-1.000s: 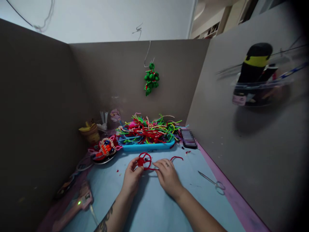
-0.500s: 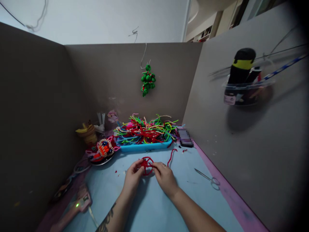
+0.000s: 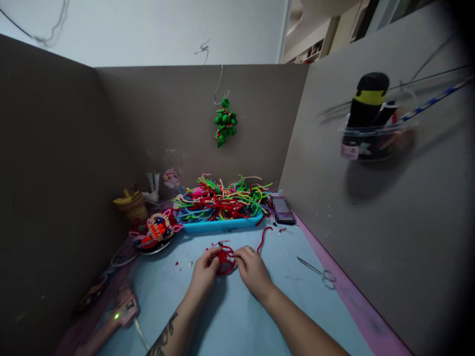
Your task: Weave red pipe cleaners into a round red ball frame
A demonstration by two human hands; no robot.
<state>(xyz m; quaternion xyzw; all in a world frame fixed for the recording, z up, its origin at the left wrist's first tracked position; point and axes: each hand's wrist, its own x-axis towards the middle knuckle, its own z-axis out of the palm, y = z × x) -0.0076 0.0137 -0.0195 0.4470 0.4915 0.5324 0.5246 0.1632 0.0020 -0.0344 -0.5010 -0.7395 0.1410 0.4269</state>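
Observation:
A small ring of fuzzy red cord [image 3: 226, 269], with strands crossing inside it, is held above the blue table top. My left hand [image 3: 205, 267] pinches its left side between thumb and fingers. At the ring's upper right edge, my right hand [image 3: 252, 264] has its thumb and forefinger closed on the same red cord. Just beyond my right hand lies a loose red strand [image 3: 262, 240]. A thin pinkish strand and a small dark bit show behind the ring, too small to make out.
A blue tray [image 3: 222, 226] heaped with colourful cords stands at the back. Scissors [image 3: 319, 272] lie on the right, a phone [image 3: 282, 210] behind them. On the left are a pink glue gun [image 3: 118, 316] and a plate with a cord figure [image 3: 159, 230]. Grey panels enclose three sides.
The red ring has turned and tilted in my fingers, its lower edge now dropping lower. A pinkish strand and dark bit have come into sight behind it. Both hands keep their grip.

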